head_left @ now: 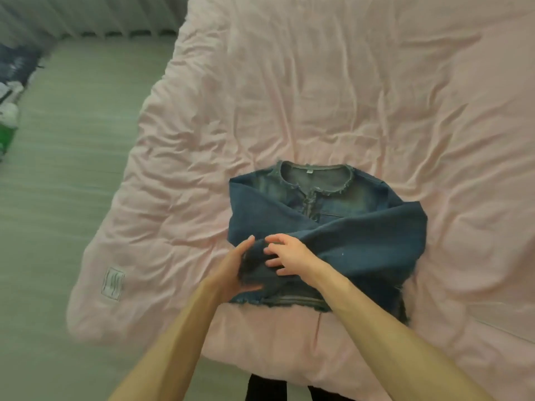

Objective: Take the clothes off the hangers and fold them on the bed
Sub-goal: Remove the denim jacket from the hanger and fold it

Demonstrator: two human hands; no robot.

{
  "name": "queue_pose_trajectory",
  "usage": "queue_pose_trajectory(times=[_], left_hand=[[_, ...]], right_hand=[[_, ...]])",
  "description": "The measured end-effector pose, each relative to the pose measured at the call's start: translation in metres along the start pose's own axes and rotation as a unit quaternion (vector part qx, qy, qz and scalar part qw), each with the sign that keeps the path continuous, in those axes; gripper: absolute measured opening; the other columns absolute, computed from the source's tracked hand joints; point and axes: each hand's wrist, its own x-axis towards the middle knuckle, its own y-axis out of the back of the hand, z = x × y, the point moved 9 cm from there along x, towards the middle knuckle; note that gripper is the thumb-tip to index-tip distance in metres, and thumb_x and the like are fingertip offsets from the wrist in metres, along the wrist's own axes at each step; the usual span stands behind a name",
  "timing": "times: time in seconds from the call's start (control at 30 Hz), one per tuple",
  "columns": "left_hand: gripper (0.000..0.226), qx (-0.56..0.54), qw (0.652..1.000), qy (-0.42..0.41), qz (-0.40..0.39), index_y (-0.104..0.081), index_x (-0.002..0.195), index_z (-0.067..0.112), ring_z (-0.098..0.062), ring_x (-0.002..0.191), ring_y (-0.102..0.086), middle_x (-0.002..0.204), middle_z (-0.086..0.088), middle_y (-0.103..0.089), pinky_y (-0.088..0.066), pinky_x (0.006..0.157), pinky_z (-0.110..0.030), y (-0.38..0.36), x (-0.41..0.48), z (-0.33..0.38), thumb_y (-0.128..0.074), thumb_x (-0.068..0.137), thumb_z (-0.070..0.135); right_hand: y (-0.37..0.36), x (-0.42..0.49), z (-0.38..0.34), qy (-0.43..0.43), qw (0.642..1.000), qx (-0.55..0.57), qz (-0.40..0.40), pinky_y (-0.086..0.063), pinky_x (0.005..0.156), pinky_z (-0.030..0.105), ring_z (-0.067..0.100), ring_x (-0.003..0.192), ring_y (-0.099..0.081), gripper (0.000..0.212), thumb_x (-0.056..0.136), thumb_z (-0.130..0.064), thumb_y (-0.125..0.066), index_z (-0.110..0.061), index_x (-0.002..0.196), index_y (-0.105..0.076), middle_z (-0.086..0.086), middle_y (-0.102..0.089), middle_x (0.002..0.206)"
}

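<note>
- A denim jacket [362,241] lies front up on the pink duvet [318,82], collar away from the person, at the near end of the bed [72,169]. It is already off its hanger, and no hanger is in view.
- Both sleeves are crossed over the chest, probably to narrow the jacket into a tidy block before the body is folded.
- The left hand [237,267] has its grip closed round the frayed cuff [254,264] of the upper sleeve, thumb on top and fingers beneath. This likely keeps the stiff denim from springing back open.
- The right hand [289,256] reaches across the sleeve with bent fingers on the same cuff. Blur hides whether this grip pinches the cloth or only presses it flat.
- Both hands work at the jacket's lower left, just above the hem, so the step in hand seems to be tucking or squaring off the sleeve end.
- The jacket sits near the duvet's near edge, within easy reach of the standing person and with bare duvet beyond it for other clothes.
- No basket, box or drawer shows. Some blurred things lie at the far left edge [8,111], too indistinct to name, and nothing is seen to hold anything.
</note>
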Motion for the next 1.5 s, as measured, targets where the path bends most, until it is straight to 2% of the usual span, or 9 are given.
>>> queue_pose_trajectory(times=[0.33, 0.5, 0.57, 0.7, 0.9, 1.0, 1.17, 1.33, 1.5], left_hand=[[0.019, 0.217, 0.964, -0.105, 0.109, -0.066, 0.101, 0.028, -0.016, 0.080, -0.069, 0.095, 0.006, -0.073, -0.054, 0.066, -0.030, 0.053, 0.042, -0.013, -0.064, 0.090, 0.044], [0.029, 0.121, 0.951, -0.149, 0.241, -0.059, 0.084, 0.007, -0.021, 0.073, -0.057, 0.075, -0.001, -0.061, -0.046, 0.070, -0.039, 0.066, 0.032, -0.012, -0.045, 0.094, 0.030], [0.030, 0.101, 0.949, -0.111, 0.277, -0.055, 0.082, 0.005, -0.024, 0.075, -0.054, 0.077, -0.005, -0.059, -0.046, 0.076, -0.042, 0.079, 0.026, -0.032, -0.042, 0.096, 0.028], [0.031, 0.206, 0.940, -0.029, 0.271, -0.058, 0.085, 0.012, -0.030, 0.085, -0.058, 0.094, -0.012, -0.066, -0.046, 0.075, -0.038, 0.100, 0.030, -0.066, -0.038, 0.098, 0.031], [0.045, 0.242, 0.905, -0.018, 0.350, -0.044, 0.134, 0.009, -0.038, 0.111, -0.055, 0.127, -0.019, -0.057, -0.047, 0.091, -0.044, 0.093, 0.025, -0.058, -0.043, 0.093, 0.026], [0.067, 0.372, 0.823, -0.130, 0.409, -0.032, 0.145, 0.018, -0.039, 0.134, -0.038, 0.152, -0.017, -0.035, -0.033, 0.108, -0.051, 0.058, 0.011, -0.027, -0.055, 0.082, 0.019], [0.069, 0.555, 0.715, -0.311, 0.291, -0.046, 0.144, 0.020, -0.033, 0.142, -0.035, 0.155, -0.014, -0.037, -0.032, 0.113, -0.053, -0.054, 0.022, 0.011, -0.066, 0.078, 0.019], [0.060, 0.594, 0.719, -0.339, 0.124, -0.038, 0.149, 0.020, -0.028, 0.139, -0.039, 0.152, -0.008, -0.041, -0.033, 0.113, -0.042, -0.184, 0.044, 0.044, -0.055, 0.093, 0.033], [0.062, 0.578, 0.744, -0.327, 0.076, -0.038, 0.148, 0.021, -0.029, 0.131, -0.046, 0.147, -0.008, -0.045, -0.041, 0.105, -0.046, -0.271, 0.070, 0.082, -0.053, 0.094, 0.048]], right_hand=[[0.100, -0.029, 0.082, -0.061, 0.921, 0.044, 0.383, -0.056, 0.083, 0.043, 0.015, 0.076, -0.065, 0.011, 0.097, -0.024, -0.056, -0.014, 0.100, -0.060, 0.001, -0.065, 0.089], [0.137, -0.061, 0.117, -0.107, 0.853, 0.057, 0.507, -0.056, 0.084, 0.054, 0.032, 0.072, -0.062, 0.031, 0.094, -0.032, -0.058, -0.011, 0.072, -0.050, 0.002, -0.053, 0.064], [0.139, -0.066, 0.130, -0.128, 0.838, 0.102, 0.521, -0.055, 0.087, 0.055, 0.033, 0.076, -0.061, 0.030, 0.091, -0.037, -0.062, -0.008, 0.087, -0.056, 0.003, -0.056, 0.075], [0.128, -0.053, 0.142, -0.121, 0.844, 0.257, 0.455, -0.053, 0.090, 0.044, 0.026, 0.099, -0.061, 0.053, 0.089, -0.040, -0.069, -0.013, 0.131, -0.053, 0.004, -0.060, 0.116], [0.138, -0.038, 0.134, -0.047, 0.732, 0.585, 0.346, -0.048, 0.099, 0.034, 0.021, 0.108, -0.061, 0.050, 0.078, -0.044, -0.074, -0.018, 0.118, -0.060, 0.005, -0.063, 0.122], [0.152, -0.043, 0.135, -0.037, 0.729, 0.599, 0.328, -0.042, 0.104, 0.035, 0.021, 0.111, -0.058, 0.047, 0.082, -0.051, -0.070, -0.021, 0.117, -0.061, 0.004, -0.062, 0.121], [0.177, -0.051, 0.147, -0.068, 0.757, 0.578, 0.297, -0.044, 0.096, 0.035, 0.023, 0.104, -0.059, 0.041, 0.091, -0.048, -0.059, -0.016, 0.116, -0.060, 0.007, -0.063, 0.120], [0.196, -0.059, 0.160, -0.120, 0.779, 0.564, 0.248, -0.042, 0.090, 0.034, 0.019, 0.094, -0.059, 0.052, 0.093, -0.061, -0.049, -0.014, 0.112, -0.060, 0.003, -0.063, 0.109], [0.205, -0.048, 0.156, -0.122, 0.802, 0.561, 0.161, -0.040, 0.062, 0.025, 0.010, 0.064, -0.049, 0.044, 0.085, -0.065, -0.063, -0.022, 0.090, -0.068, -0.004, -0.057, 0.072]])
